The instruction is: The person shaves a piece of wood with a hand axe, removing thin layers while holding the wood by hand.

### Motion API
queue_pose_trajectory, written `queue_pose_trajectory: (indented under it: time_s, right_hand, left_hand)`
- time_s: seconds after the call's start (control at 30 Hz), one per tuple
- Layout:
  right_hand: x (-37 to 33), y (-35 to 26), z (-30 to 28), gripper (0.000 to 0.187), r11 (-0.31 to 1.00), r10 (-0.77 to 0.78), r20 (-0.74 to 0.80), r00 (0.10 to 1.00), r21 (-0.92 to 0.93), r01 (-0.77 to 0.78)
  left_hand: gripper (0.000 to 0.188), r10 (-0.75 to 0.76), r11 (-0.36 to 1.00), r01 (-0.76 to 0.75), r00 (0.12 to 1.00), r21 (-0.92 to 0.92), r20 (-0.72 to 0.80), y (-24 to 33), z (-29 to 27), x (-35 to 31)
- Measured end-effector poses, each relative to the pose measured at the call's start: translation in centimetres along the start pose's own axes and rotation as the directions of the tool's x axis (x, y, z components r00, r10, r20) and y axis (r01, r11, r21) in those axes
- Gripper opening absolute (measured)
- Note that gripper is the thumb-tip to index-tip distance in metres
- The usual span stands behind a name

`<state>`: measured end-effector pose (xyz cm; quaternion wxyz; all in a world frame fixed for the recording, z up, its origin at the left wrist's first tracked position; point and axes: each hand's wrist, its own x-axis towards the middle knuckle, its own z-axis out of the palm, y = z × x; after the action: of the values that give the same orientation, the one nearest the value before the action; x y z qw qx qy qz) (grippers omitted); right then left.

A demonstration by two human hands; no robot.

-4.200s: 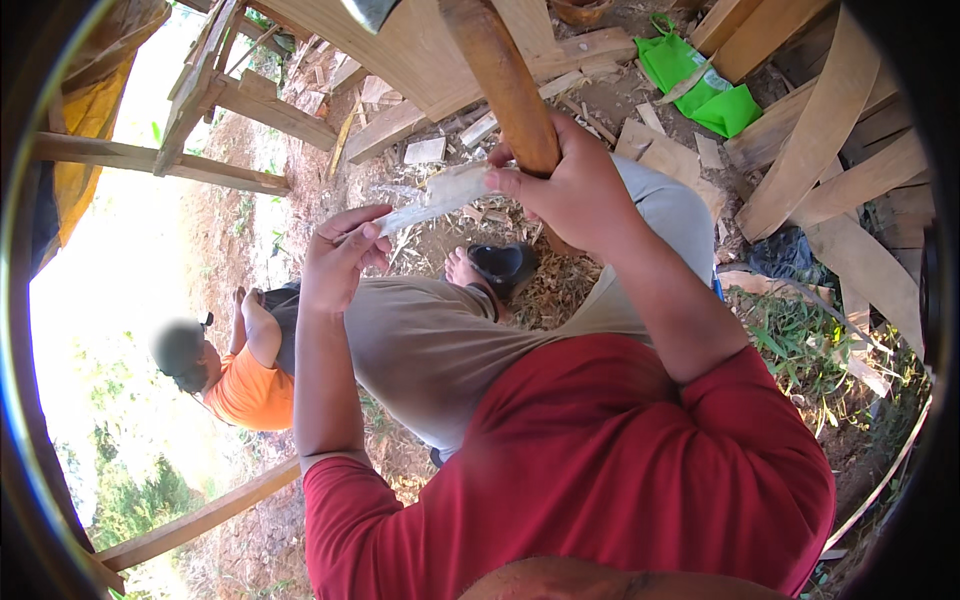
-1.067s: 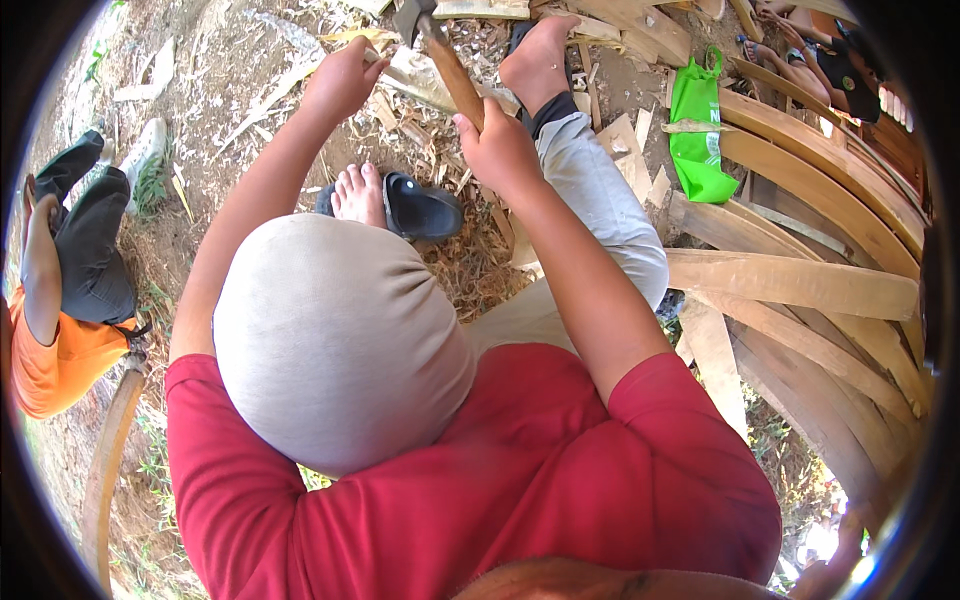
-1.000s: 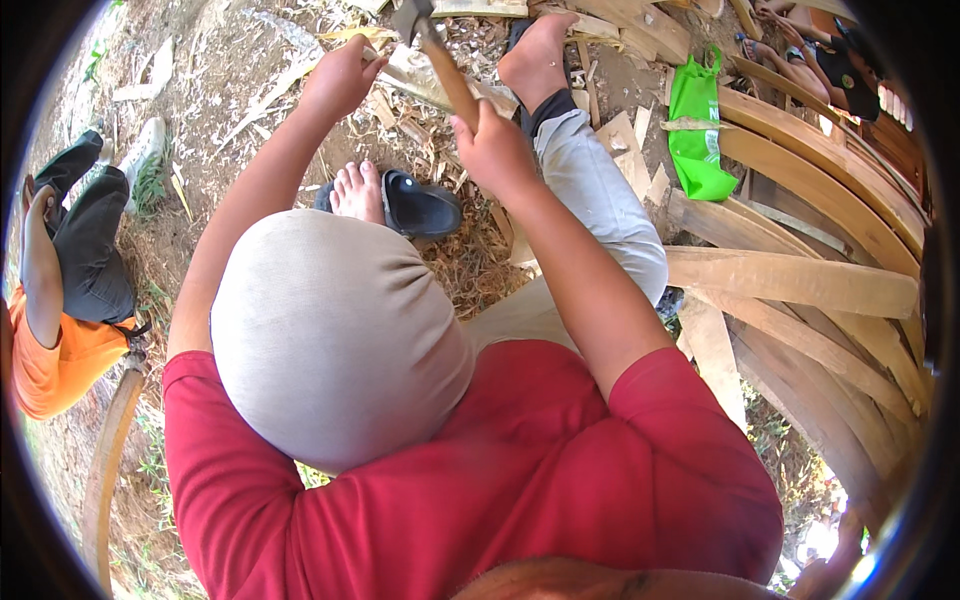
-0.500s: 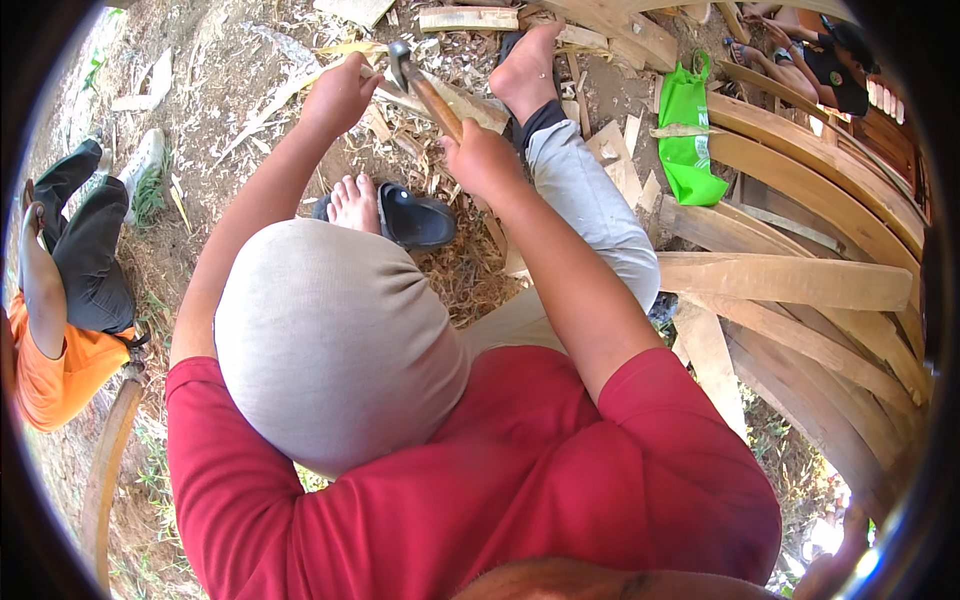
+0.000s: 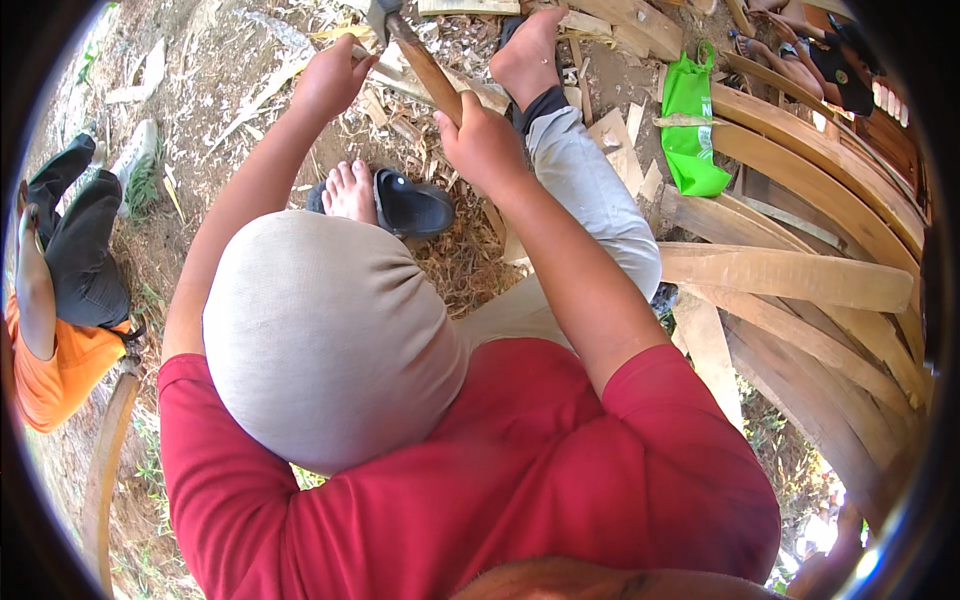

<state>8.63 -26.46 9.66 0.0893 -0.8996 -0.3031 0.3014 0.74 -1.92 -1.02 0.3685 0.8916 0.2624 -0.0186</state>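
A wooden-handled tool point(image 5: 428, 70) points away from the body, its long axis slanting from the fist at its near end outward and to the left, up to a dark metal head point(image 5: 382, 16). The handle is brown, smooth and rounded; the head is compact and grey, and the picture's upper edge cuts it off, so its full shape cannot be told. The right hand point(image 5: 484, 146) is wrapped tightly around the handle's near end, thumb lying along it.

Just left of the tool's head, the left hand point(image 5: 332, 76) has its fingers closed on the narrow end of a pale wooden piece point(image 5: 484, 92); the hand itself partly hides this grip. The piece is flat and rough, and passes under the handle, its long axis running rightward and slightly back toward the body.

Around the tool, thin curled shavings and flat chips cover brown soil. Nearer the body than the tool sit a bare foot point(image 5: 350, 190) and a black rubber clog point(image 5: 412, 206). To the tool's right, a second bare foot point(image 5: 526, 62) rests close by; farther right are a creased bright-green bag point(image 5: 690, 130) and curved, smooth-faced planks point(image 5: 785, 276). Well left of the tool is a person in orange point(image 5: 68, 366).
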Motion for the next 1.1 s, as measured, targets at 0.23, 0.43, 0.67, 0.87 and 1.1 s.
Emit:
queue_pose_trajectory:
  time_s: [0.23,0.43,0.67,0.87,1.1]
  right_hand:
    - [0.9,0.4,0.4,0.046,0.999,0.006,-0.026,1.000,0.042,-0.005]
    - [0.6,1.2,1.3,0.043,0.997,0.045,0.053,0.998,-0.063,-0.041]
    - [0.1,1.4,1.5,0.044,0.999,0.046,0.036,0.998,-0.023,-0.045]
    - [0.0,0.4,0.4,0.042,0.997,-0.015,-0.089,0.996,0.068,0.021]
    - [0.8,1.0,0.5,0.043,1.000,0.002,-0.009,1.000,-0.030,-0.003]
  left_hand:
    - [0.040,0.003,1.000,-0.003,1.000,-0.021,0.007,-1.1,0.2,-0.5]
    - [0.040,-0.016,0.999,0.017,1.000,-0.050,0.020,-0.3,-0.1,-0.2]
    - [0.039,-0.013,1.000,0.013,1.000,-0.010,0.017,0.3,-0.2,-0.2]
    - [0.037,0.006,1.000,-0.006,1.000,0.014,-0.004,-0.1,-0.3,0.3]
    - [0.034,-0.020,0.999,0.021,0.999,-0.031,0.026,-0.2,-0.3,-0.7]
